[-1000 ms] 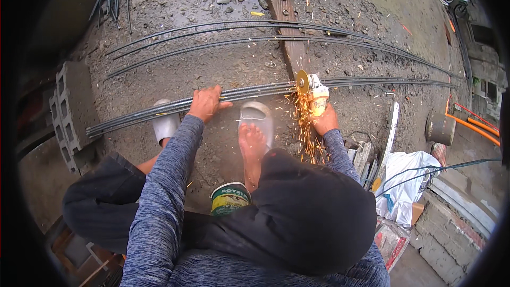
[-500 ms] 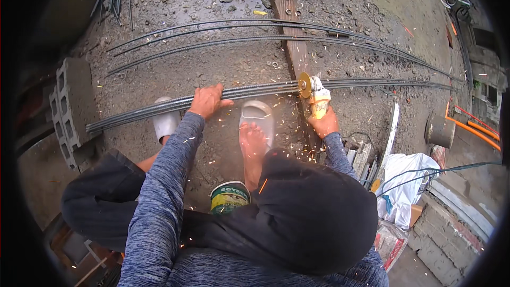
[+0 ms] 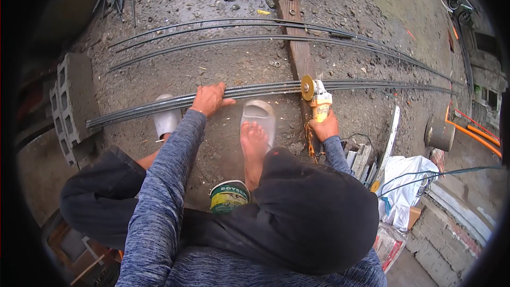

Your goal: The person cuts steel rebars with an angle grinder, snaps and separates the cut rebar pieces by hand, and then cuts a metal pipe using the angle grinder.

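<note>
A bundle of ribbed steel bars runs across in front of me, its left end by a hollow concrete block. My left hand grips the bundle from above, thumb stretched along it to the right. My right hand is closed round the yellow body of an angle grinder. The grinder's round disc is at the bars, over a wooden beam; whether it touches them I cannot tell. A short stream of orange sparks falls below the disc, beside my right wrist.
More steel bars lie beyond the bundle across the beam. My sandalled foot is just on the near side of the bars. A paint can stands between my legs. To the right are a white sack, a dark cable and orange tubing.
Sparks that were scattered widely over my arms and legs have shrunk to a small stream below the grinder. Both hands keep nearly the same place on the bars and the grinder.
</note>
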Tool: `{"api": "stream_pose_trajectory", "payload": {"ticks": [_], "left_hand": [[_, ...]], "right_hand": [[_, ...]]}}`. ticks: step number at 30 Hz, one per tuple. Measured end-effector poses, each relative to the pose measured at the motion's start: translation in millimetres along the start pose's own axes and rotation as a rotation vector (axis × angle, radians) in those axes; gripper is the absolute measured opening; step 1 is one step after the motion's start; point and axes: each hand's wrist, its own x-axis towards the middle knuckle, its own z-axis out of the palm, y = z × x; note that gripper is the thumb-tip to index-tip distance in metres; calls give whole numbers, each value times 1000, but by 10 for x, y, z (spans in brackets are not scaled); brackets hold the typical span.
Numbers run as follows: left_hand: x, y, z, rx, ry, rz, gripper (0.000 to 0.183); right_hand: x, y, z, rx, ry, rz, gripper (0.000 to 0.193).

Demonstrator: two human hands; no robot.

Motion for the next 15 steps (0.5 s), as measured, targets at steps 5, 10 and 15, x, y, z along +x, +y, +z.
{"api": "stream_pose_trajectory", "payload": {"ticks": [5,10,15], "left_hand": [[-21,20,-13,17,40,20,60],[-16,26,-49,4,-57,-33,65],[1,55,-69,2,-79,-39,64]], "right_hand": [[-33,79,18,33,-16,-2,62],[-107,84,24,29,12,-45,59],[-153,140,30,27,7,-4,57]]}}
